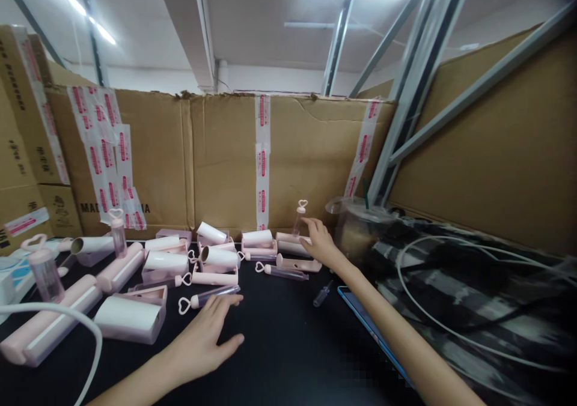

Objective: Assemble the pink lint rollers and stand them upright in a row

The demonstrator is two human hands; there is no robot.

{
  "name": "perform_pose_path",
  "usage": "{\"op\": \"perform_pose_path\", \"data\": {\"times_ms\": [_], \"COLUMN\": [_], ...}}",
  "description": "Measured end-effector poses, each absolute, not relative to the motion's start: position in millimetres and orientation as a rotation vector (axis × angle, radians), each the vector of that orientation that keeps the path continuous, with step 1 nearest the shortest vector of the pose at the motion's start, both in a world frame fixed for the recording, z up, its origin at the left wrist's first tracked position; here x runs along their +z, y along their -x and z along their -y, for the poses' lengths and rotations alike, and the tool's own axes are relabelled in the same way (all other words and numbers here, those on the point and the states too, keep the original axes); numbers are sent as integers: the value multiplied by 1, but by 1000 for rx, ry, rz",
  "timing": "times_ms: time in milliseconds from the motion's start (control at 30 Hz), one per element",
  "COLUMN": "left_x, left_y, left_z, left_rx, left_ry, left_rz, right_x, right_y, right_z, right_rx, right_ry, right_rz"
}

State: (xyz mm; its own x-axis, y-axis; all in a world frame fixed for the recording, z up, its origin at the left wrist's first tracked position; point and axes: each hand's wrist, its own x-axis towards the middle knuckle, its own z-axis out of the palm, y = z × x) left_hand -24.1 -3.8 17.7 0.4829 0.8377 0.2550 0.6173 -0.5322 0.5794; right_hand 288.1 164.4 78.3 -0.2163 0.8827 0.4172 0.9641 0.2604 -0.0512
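My left hand (202,337) is open just above the black table, fingers stretched and thumb apart. Its fingertips overlap the end of a clear tube with a pink heart-shaped handle (216,296) that lies flat; whether they touch is unclear. Farther back, my right hand (321,244) is open, with finger and thumb apart beside an upright clear tube with a heart handle (298,223). This tube stands over a pink-and-white case (292,245); contact with the fingers cannot be made out. Another heart-handled tube (286,272) lies in front of an open pink holder (300,265).
Several pink cases and white rolls (128,317) cover the left and middle. A small screwdriver-like tool (321,295) and a phone (360,316) lie near my right forearm. Behind it stand a lidded plastic cup (360,229) and dark fabric with a white cable (406,286). Cardboard (225,160) walls the back.
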Motion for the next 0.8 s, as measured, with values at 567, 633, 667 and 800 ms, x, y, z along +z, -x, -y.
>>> {"op": "perform_pose_path", "data": {"times_ms": [567,633,667,800], "left_x": [27,29,30,30], "left_y": [17,13,11,6], "left_z": [0,2,3,12], "left_rx": [995,981,939,662], "left_ry": [-2523,-2477,-2462,-2431], "left_rz": [-1175,-1204,-1203,-1145], "right_x": [73,75,76,85], "right_y": [-231,-222,-219,-211], "right_z": [-69,-56,-50,-33], "right_rx": [316,371,403,490], "right_ry": [1263,1163,1100,907], "right_rz": [2867,2917,2934,2896]}}
